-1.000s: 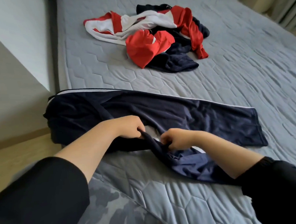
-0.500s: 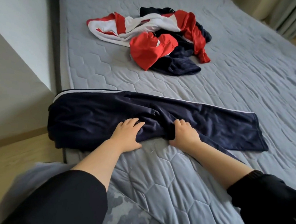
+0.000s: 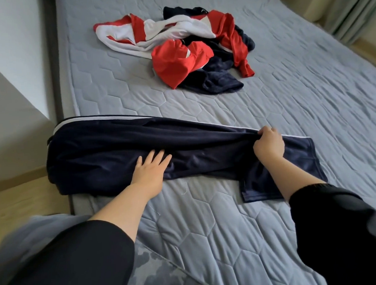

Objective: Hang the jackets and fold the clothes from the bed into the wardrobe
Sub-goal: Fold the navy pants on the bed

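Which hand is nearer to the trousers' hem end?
Right. The right hand grips the navy trousers close to the hem end; the left hand rests flat mid-leg, farther away.

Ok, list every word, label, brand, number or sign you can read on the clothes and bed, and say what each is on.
None can be read.
navy trousers: white side stripe only, no lettering visible.
pile of red, white and navy clothes: no print or tag readable.
bed cover: quilted pattern only.
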The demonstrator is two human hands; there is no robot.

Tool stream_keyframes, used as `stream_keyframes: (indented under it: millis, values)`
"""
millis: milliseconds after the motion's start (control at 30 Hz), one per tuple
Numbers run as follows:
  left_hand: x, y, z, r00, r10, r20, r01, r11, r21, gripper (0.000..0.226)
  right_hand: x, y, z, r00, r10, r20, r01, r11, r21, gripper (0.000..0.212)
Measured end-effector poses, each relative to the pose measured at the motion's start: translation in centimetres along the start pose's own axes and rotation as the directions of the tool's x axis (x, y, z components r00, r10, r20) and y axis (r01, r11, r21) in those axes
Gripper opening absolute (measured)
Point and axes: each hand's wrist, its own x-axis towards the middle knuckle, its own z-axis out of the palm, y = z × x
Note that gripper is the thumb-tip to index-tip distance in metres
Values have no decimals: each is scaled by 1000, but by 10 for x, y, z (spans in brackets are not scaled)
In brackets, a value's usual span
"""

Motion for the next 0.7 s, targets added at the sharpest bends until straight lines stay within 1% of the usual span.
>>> stream_keyframes:
  millis: [67, 100, 133, 167, 200, 267, 300, 333, 400, 433, 467, 500, 533, 567, 600, 633, 667, 700]
  values:
    - [-1, 2, 1, 1000, -10, -5, 10, 1000, 1, 84, -1, 15, 5, 999, -33, 43, 42, 974, -223, 39]
    - [-1, 1, 0, 1000, -15, -6, 15, 1000, 3, 83, -2, 24, 6, 998, -18, 61, 35, 960, -278, 43]
    - [-2, 0, 1, 1000, -19, -7, 20, 1000, 11, 81, -2, 32, 7, 998, -5, 59, 21, 959, -283, 45]
    - [-2, 0, 1, 1000, -23, -15, 24, 999, 25, 80, -3, 38, 6, 999, -4, 43, 15, 969, -245, 45]
    - [-1, 0, 1, 999, -23, -34, 24, 999, 42, 80, -5, 43, 5, 1000, -26, 15, 28, 987, -161, 42]
    - [0, 5, 2, 996, 16, -92, -9, 997, 75, 79, -10, 45, 4, 996, -71, -45, 73, 997, 37, 23]
    - [2, 10, 2, 992, 59, -115, -48, 994, 96, 80, -16, 43, 3, 998, -50, -33, 53, 995, 87, 22]
    - [3, 17, 2, 985, 111, -130, -95, 988, 123, 80, -24, 40, 4, 1000, -20, 21, 18, 997, 69, 34]
    - [7, 35, 0, 973, 191, -129, -167, 970, 178, 81, -41, 39, 11, 982, 29, 185, -10, 995, -103, 58]
    - [9, 44, -1, 972, 202, -115, -178, 965, 191, 82, -48, 41, 14, 968, 40, 247, 7, 983, -184, 64]
    - [11, 51, -2, 976, 196, -99, -175, 966, 188, 82, -51, 45, 17, 961, 41, 275, 29, 969, -245, 62]
    - [14, 58, -4, 980, 183, -82, -166, 970, 174, 83, -49, 48, 15, 960, 25, 278, 50, 964, -259, 54]
    - [17, 64, -6, 982, 175, -64, -163, 974, 160, 83, -43, 52, 10, 961, -19, 274, 81, 972, -218, 44]
    - [20, 69, -8, 982, 181, -46, -172, 973, 153, 83, -34, 56, 2, 957, -65, 283, 100, 988, -114, 33]
    - [24, 73, -11, 980, 197, -28, -191, 970, 152, 82, -22, 60, -8, 950, -95, 297, 92, 995, 23, 24]
    - [27, 74, -14, 976, 217, -8, -213, 966, 149, 79, -10, 66, -19, 955, -84, 284, 38, 986, 161, 20]
    - [29, 75, -17, 973, 232, 12, -231, 964, 135, 75, 3, 75, -30, 977, -14, 214, -48, 959, 280, 24]
    - [31, 75, -20, 972, 233, 28, -235, 966, 105, 71, 16, 86, -40, 989, 112, 97, -139, 923, 359, 28]
